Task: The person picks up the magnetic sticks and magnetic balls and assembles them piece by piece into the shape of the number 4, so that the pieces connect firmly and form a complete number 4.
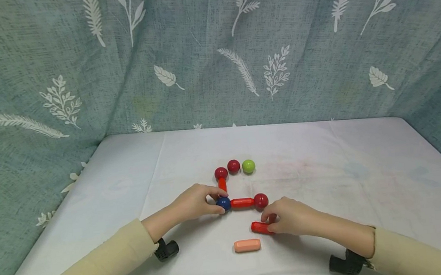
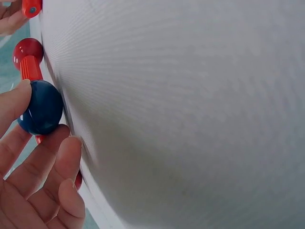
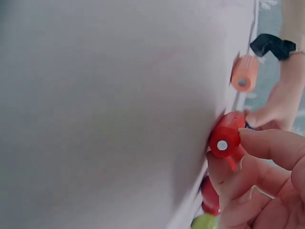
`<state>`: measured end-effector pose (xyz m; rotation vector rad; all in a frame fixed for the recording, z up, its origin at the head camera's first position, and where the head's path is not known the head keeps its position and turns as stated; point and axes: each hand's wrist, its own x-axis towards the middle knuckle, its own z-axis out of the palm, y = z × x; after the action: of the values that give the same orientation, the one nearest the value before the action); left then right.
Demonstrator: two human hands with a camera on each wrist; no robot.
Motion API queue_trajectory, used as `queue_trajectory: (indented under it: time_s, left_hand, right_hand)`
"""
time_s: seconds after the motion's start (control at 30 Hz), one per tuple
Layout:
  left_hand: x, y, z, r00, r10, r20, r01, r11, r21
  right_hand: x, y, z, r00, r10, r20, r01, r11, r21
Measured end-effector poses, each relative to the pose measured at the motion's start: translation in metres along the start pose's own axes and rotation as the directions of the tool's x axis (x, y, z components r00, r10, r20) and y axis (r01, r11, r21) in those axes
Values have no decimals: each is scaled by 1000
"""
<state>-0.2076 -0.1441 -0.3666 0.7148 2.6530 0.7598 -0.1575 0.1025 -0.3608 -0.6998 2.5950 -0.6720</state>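
Pinching a blue ball (image 1: 224, 204) between thumb and fingers, the left hand (image 1: 197, 202) has a narrow grip; the right hand (image 1: 294, 217) likewise pinches a loose red rod (image 1: 259, 228). From the blue ball a joined red rod (image 1: 243, 203) runs toward the right edge of the table (image 1: 372, 160) to a red ball (image 1: 261, 201), and another red rod (image 1: 222, 184) toward the far edge to a second red ball (image 1: 221, 173). Beside that sit a third red ball (image 1: 233, 166) and a green ball (image 1: 249, 166). A salmon rod (image 1: 247, 245) lies farthest from that edge.
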Motion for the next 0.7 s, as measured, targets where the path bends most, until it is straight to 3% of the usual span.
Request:
queue_trajectory:
  time_s: [0.27,0.53,0.7]
  left_hand:
    - [1,-2,0,1000,-6,3,6,1000,4]
    - [0,-1,-1,1000,5,5,-6,1000,15]
    - [0,0,0,1000,-3,6,3,1000,11]
  right_hand:
    - [-5,8,-7,999,50,1,-50,999,-14]
    - [1,2,-1,995,75,60,-70,994,-85]
    - [2,4,-10,995,52,86,-53,999,8]
